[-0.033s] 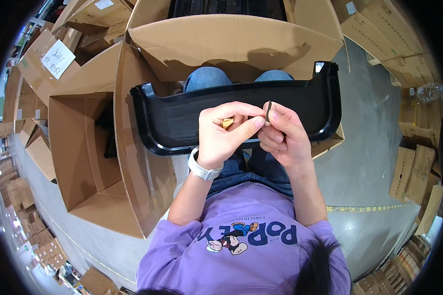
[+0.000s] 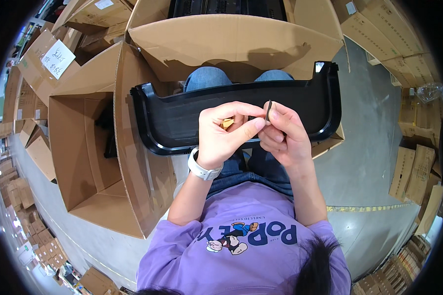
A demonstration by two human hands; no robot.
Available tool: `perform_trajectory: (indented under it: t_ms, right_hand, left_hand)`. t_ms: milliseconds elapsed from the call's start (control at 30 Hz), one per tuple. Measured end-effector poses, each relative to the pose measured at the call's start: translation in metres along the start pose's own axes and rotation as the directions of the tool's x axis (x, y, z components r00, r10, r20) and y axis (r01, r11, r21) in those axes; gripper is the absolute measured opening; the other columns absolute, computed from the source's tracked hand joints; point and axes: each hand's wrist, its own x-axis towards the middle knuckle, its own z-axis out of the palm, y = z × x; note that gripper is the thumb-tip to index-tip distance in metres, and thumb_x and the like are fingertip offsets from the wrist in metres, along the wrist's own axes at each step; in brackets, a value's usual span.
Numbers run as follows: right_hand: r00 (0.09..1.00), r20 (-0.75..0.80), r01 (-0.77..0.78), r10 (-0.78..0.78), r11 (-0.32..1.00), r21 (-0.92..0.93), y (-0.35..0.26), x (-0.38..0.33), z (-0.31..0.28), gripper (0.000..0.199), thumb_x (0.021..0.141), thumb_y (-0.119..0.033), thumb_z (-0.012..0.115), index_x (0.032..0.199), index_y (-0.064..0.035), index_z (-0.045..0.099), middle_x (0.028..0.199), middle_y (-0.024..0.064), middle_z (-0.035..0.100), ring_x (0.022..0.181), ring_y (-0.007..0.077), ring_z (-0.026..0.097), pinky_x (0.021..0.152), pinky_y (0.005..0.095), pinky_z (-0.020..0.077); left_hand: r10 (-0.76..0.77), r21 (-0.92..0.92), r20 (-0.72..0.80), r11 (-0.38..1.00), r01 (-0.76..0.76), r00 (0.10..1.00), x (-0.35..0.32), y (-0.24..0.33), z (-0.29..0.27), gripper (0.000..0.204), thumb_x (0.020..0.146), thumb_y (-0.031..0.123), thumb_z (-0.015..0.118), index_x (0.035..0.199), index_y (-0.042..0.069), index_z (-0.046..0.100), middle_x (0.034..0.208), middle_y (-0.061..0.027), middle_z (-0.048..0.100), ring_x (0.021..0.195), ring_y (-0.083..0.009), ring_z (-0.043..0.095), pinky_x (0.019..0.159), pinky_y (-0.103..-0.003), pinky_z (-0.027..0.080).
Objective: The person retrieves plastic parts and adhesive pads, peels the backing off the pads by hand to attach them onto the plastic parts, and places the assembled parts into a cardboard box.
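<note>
A long black plastic tray-shaped part [image 2: 172, 123] lies across my lap, its raised ends pointing away from me. Both hands meet above its middle. My left hand [image 2: 221, 140], with a white watch on the wrist, pinches a small tan piece [image 2: 226, 123] between its fingers. My right hand [image 2: 288, 137] holds a thin dark strip [image 2: 268, 110] upright between thumb and forefinger. My left thumb tip touches the right hand just below the strip.
An open cardboard box [image 2: 83, 162] stands at my left, with dark parts partly visible inside. Another large box [image 2: 231, 44] with its flaps open stands in front of my knees. Flattened cartons [image 2: 413, 162] are stacked at the right. A yellow line [image 2: 369, 208] crosses the grey floor.
</note>
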Motion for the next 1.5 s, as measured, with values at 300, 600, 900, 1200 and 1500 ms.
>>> perform_trajectory:
  t_ms: [300,600,900,1200,1500]
  right_hand:
    - [1.0,-0.012,-0.002,0.002,1.0,0.021,0.001,0.0,0.002,0.02,0.095,-0.021,0.055,0.08,-0.0073,0.052,0.055,-0.0051,0.04,0.041,0.0017,0.03,0.038,0.0188,0.0195]
    - [1.0,-0.027,-0.005,0.006,0.999,0.04,0.005,0.0,-0.001,0.021,0.095,-0.022,0.054,0.081,-0.0071,0.052,0.055,-0.0052,0.039,0.04,0.002,0.03,0.038,0.019,0.0195]
    - [0.995,-0.092,0.032,-0.033,0.999,-0.009,0.006,0.0,-0.002,0.021,0.095,-0.021,0.054,0.079,-0.0078,0.051,0.055,-0.005,0.038,0.041,0.002,0.03,0.038,0.0188,0.0192]
    - [0.949,-0.257,0.115,-0.181,0.961,-0.252,0.014,0.002,0.003,0.01,0.089,-0.011,0.063,0.085,-0.0058,0.055,0.058,-0.006,0.041,0.047,-0.0002,0.031,0.041,0.0182,0.0198]
    - [0.831,-0.081,0.239,-0.551,0.483,-0.842,0.01,-0.002,0.009,0.016,0.083,-0.006,0.068,0.098,-0.001,0.069,0.068,-0.0037,0.059,0.06,0.0004,0.046,0.051,0.0157,0.0318]
  left_hand:
    - [-0.009,-0.04,-0.021,0.999,0.008,1.0,0.001,-0.004,0.002,0.01,0.08,0.0,0.071,0.09,0.0,0.07,0.064,0.0068,0.053,0.056,0.0015,0.035,0.049,-0.016,0.026]
    - [0.006,-0.069,-0.034,0.998,-0.008,0.999,0.0,-0.012,0.002,0.01,0.081,0.001,0.071,0.09,0.0,0.069,0.064,0.0074,0.052,0.056,0.0012,0.034,0.049,-0.016,0.025]
    - [-0.015,0.054,-0.05,0.998,0.018,0.999,0.0,-0.008,0.002,0.008,0.082,0.0,0.069,0.089,0.001,0.069,0.061,0.0089,0.046,0.055,0.0016,0.031,0.049,-0.016,0.024]
    - [-0.041,0.13,-0.092,0.99,0.053,0.995,-0.001,-0.004,0.005,0.005,0.08,-0.002,0.063,0.08,0.003,0.061,0.061,0.0093,0.044,0.055,0.0022,0.031,0.05,-0.016,0.027]
    - [-0.051,0.103,-0.123,0.993,0.064,0.991,0.0,-0.005,0.005,0.005,0.079,-0.002,0.062,0.08,0.003,0.061,0.062,0.0093,0.042,0.057,0.0019,0.03,0.051,-0.016,0.027]
